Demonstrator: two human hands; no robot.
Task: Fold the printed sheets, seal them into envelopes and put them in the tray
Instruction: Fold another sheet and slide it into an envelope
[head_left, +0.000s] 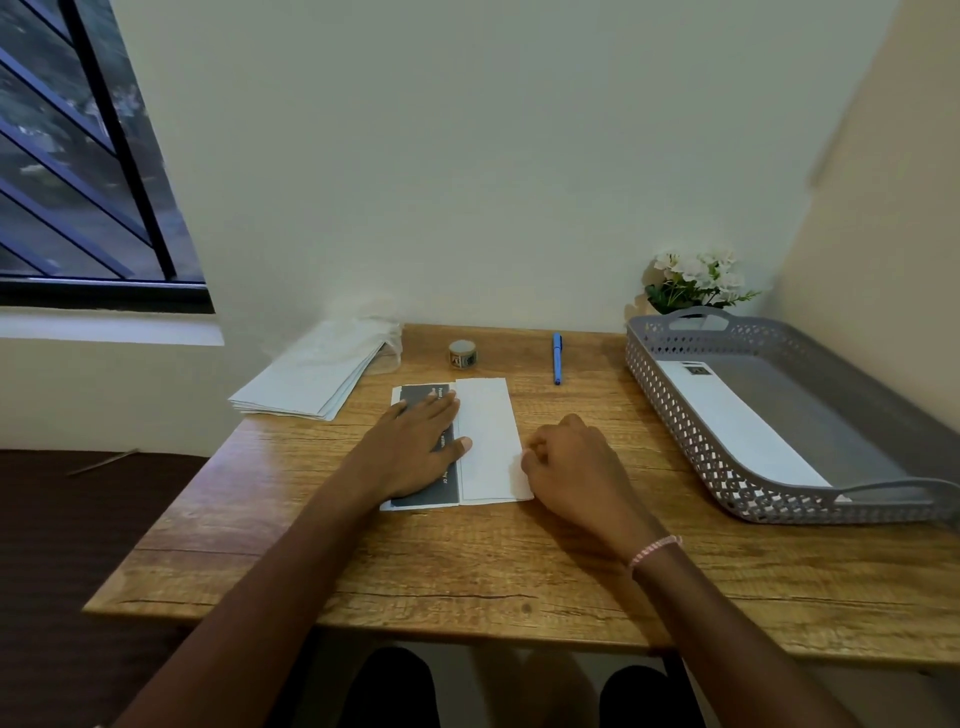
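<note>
View: head camera, looking down at the wooden desk (467, 561).
Done so far: one white envelope (737, 421) with a small dark sticker at its far end lies flat in the grey tray (675, 410) at the right of the desk. It is judged to be a finished unit.
Step in hand: folding. The printed sheet (488, 441) lies at the centre of the desk with its right part turned over to the left as a plain white flap. The dark printed face is exposed on the left part.
Left to do: finish the fold, insert the sheet, seal the envelope and put it in the tray. The envelope stack (311, 379) at the far left suggests more units will follow.
Left hand (415, 447): flat, fingers straight, palm down on the dark printed part, with the thumb tip touching the flap's left edge. It pins the sheet and grips nothing.
Right hand (576, 467): fingers curled, touching the sheet's near right edge at the fold. It cannot be determined whether they pinch the paper or only press the crease.
Sheet relative to hands: under the left hand, just left of the right hand, well apart from the tray.
Sealing supplies: tape roll (463, 354) and blue pen (557, 358), just beyond the sheet, untouched.
</note>
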